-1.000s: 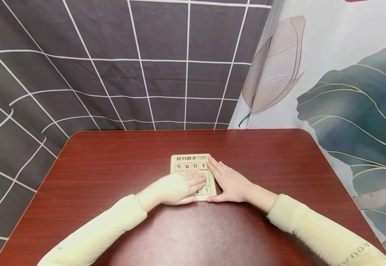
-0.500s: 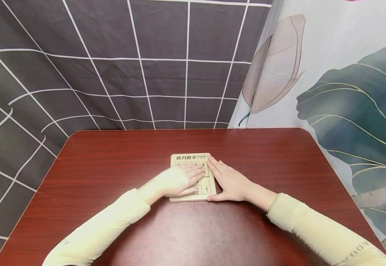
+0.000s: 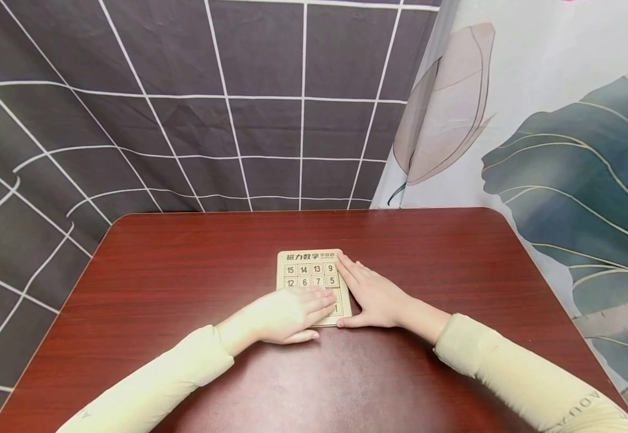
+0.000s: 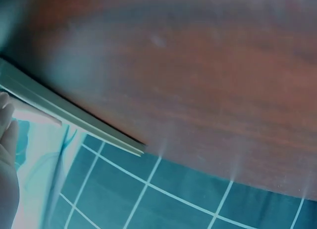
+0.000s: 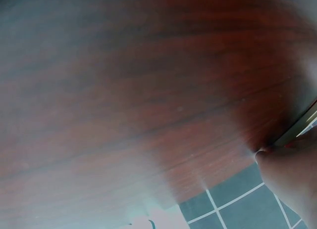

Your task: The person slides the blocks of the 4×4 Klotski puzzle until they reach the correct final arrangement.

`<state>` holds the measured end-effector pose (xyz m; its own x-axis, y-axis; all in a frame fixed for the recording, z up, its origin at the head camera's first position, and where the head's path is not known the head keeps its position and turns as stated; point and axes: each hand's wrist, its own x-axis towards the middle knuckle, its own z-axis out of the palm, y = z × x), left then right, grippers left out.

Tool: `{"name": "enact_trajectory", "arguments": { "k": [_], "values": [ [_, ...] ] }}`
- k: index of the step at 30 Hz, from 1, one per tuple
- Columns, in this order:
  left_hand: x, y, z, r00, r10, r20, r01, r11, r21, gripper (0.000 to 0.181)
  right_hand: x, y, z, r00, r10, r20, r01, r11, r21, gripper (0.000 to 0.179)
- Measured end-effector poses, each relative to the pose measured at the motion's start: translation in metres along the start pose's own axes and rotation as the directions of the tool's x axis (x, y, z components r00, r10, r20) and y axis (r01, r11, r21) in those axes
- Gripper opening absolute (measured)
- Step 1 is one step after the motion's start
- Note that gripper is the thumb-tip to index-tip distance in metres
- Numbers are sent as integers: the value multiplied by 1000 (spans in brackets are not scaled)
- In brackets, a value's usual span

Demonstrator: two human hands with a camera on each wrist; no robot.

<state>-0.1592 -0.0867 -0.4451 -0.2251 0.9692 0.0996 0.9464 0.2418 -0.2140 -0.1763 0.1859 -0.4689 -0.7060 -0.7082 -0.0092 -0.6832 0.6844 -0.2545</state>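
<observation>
Head: left hand (image 3: 290,314) mostly hides lower tiles (image 3: 338,309).

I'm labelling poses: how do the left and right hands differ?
The left hand covers the lower part of the number puzzle; the right hand lies along its right edge. The left thumb ends past its near edge; the right thumb ends at its near right corner. Both hands' fingers look straight.

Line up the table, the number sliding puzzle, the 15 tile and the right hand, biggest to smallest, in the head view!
1. Wood-grain table
2. Number sliding puzzle and right hand: too close to rank, as the left hand covers part of the puzzle
3. 15 tile
</observation>
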Motion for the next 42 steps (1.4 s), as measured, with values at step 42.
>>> {"name": "enact_trajectory", "arguments": {
  "k": [42],
  "values": [
    [-16,12,-2,997,-44,-62,44,999,10,56,-1,-2,-4,1000,-12,-17,12,1000,0,118]
  ]
}}
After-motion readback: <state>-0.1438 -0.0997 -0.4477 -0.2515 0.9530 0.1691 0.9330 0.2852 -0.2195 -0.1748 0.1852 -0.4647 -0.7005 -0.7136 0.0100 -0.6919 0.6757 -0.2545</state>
